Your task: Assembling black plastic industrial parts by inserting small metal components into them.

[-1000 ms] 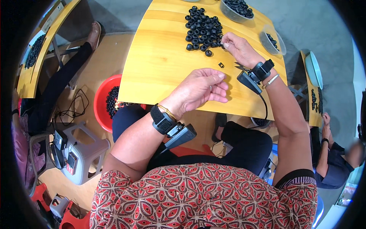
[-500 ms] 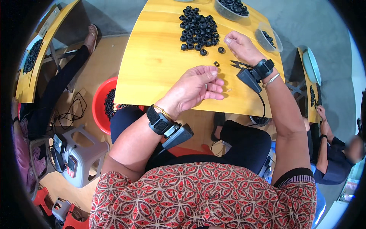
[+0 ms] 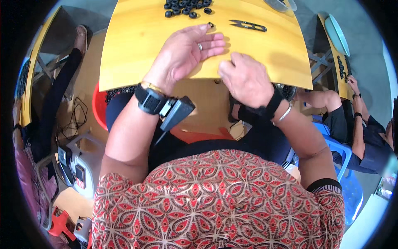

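My left hand is open, palm turned up and fingers stretched out, above the near part of the yellow table. Just beyond its fingertips lies a small dark piece. My right hand is curled closed over the table's near edge; what its fingers hold, if anything, is hidden. A small dark thing shows below those fingertips, too small to name. Black thread snips lie on the table beyond both hands. Black rings are heaped at the far side, with one loose ring beside them.
A clear plastic tub stands at the far right of the table. Below the left edge is a red basin with black pieces. Co-workers sit at both sides; one hand works at the right table. A grey stool stands left.
My right hand has come back from beside the ring heap to the near table edge, its fingers curled. My left hand stays open. The view has shifted, so the heap sits higher in it.
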Demonstrator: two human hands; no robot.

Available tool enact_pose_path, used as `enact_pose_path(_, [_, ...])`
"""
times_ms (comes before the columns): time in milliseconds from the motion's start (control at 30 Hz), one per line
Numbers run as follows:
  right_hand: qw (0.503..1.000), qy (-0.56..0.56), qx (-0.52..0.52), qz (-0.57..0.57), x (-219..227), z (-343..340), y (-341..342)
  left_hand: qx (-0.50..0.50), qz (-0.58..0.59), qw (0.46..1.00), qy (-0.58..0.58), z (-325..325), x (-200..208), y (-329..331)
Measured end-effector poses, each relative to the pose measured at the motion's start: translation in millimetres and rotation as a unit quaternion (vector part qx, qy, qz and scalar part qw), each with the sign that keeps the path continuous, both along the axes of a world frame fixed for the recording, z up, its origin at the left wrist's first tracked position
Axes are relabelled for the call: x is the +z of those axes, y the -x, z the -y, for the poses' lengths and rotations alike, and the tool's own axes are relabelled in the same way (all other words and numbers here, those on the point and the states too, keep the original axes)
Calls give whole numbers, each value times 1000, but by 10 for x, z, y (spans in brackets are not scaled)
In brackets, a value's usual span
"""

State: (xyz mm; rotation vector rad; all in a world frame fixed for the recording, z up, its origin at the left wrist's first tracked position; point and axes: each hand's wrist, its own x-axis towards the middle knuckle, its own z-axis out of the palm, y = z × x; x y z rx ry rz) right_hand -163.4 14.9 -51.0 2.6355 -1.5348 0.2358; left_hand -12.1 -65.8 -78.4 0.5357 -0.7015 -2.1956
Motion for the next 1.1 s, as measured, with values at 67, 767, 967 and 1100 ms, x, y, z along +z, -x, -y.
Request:
enact_pose_path(67, [1000, 20, -20, 3, -57, 99, 15, 3, 2, 1000, 5, 29, 25, 22])
enact_pose_path(767, [391, -343, -96, 849, 85, 438, -62, 303, 297, 773, 471, -340, 71, 170])
enact_pose_path(967, [457, -258, -72, 848, 23, 230, -244, 269, 373, 722, 517, -364, 117, 186])
enact_pose_path(1100, [468, -258, -77, 842, 132, 216, -377, 295, 259, 780, 488, -260, -29, 214])
